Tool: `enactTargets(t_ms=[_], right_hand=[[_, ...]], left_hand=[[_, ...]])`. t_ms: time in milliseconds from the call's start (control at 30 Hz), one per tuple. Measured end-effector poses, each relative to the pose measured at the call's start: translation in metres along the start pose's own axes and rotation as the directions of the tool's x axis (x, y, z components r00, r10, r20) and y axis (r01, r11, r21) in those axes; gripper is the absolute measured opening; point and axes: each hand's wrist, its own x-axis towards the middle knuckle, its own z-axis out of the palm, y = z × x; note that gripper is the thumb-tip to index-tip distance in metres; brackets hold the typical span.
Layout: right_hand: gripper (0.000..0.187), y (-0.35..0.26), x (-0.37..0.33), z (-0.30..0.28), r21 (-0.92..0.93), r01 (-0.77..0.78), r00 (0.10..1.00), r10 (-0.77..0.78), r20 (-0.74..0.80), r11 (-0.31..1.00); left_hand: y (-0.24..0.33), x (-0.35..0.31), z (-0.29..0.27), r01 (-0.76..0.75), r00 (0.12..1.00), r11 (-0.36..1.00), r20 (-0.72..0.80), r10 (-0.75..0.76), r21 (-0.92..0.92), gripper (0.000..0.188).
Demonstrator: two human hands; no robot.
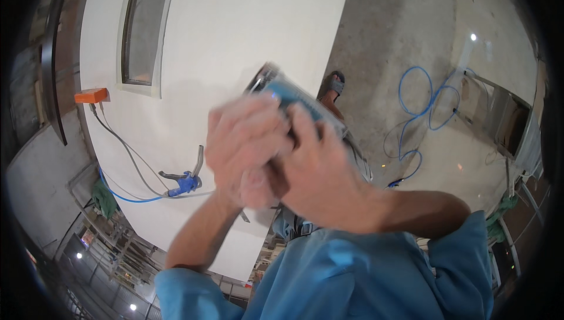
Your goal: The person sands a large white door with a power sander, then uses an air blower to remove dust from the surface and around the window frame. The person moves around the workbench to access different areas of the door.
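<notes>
Both my hands are close together in the middle of the head view, above a large white panel (252, 20), and motion blurs them. They are on a teal, flat box-shaped object (305, 99) with a dark end, held at a tilt; its kind is not clear. My left hand (247, 141) is closed, its fingers curled at the near left side of the object. My right hand (329, 179) closes on the near right side, fingers bent over the edge. The part between my palms is hidden.
On the panel's left lie a blue air gun (185, 183) with a metal lever, a blue hose (132, 200) and an orange box (91, 95) with a grey cable. A framed window opening (144, 32) is at the upper left. More blue hose (432, 105) coils on the right.
</notes>
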Motion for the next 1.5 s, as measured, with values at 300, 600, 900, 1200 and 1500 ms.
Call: enactTargets(t_ms=[300,600,900,1200,1500], right_hand=[[0.031,0.132,0.113,-0.085,-0.26,-0.185,0.982,0.189,-0.008,0.948],[0.042,0.098,0.115,-0.102,-0.195,-0.435,0.846,0.473,0.246,0.879],[0.047,-0.048,0.018,0.018,-0.159,-0.011,1.0,0.014,0.017,0.987],[0.07,-0.005,0.075,0.012,-0.287,-0.178,0.953,0.092,-0.287,0.941],[0.082,0.152,0.173,-0.101,-0.255,-0.55,0.832,0.494,-0.253,0.796]], left_hand=[[-0.113,0.183,0.074,-0.327,0.888,0.918,-0.26,0.379,0.225,0.045],[-0.076,0.164,0.072,0.036,0.984,0.966,-0.161,-0.08,-0.258,0.045],[0.006,-0.041,-0.027,0.185,0.957,0.983,-0.23,-0.176,0.017,0.057],[0.041,-0.17,0.028,0.568,0.819,0.695,-0.218,-0.531,0.441,0.041],[-0.002,-0.096,0.121,0.278,0.872,0.733,0.157,-0.464,0.621,0.068]])
